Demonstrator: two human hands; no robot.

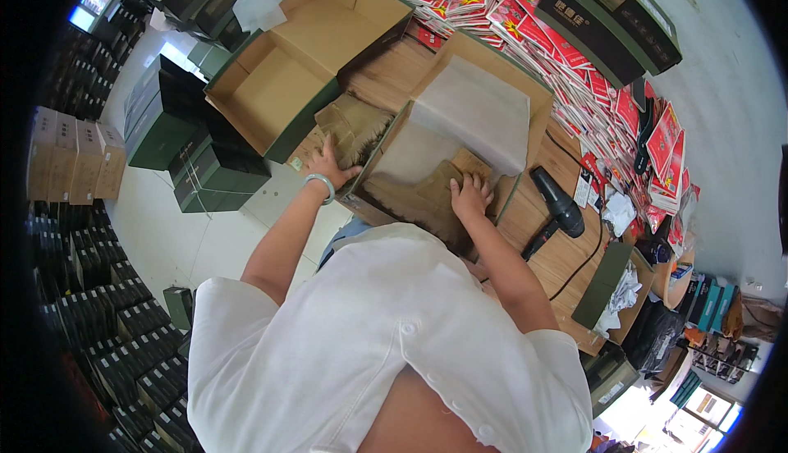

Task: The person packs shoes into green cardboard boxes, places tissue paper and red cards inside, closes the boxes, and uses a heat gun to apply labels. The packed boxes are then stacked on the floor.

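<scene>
A tan suede boot [419,190] lies on its side in an open green shoe box lined with white tissue paper [472,104]. My right hand [471,199] rests on this boot, fingers laid over it near the box's right side. Just left of the box is a second tan boot [351,125] with a dark furry edge, lying on the table. At its near end is my left hand [330,166], fingers spread, with the thumb toward the box's left wall. A bracelet circles my left wrist. The box wall hides part of the first boot.
Another open green box [271,84] stands at the back left. A black hair dryer [560,207] and its cord lie right of the boots on the wooden table [566,276]. Red printed packets [574,75] pile up behind. A paper-filled box [611,297] sits at the right; stacked boxes [213,170] stand left.
</scene>
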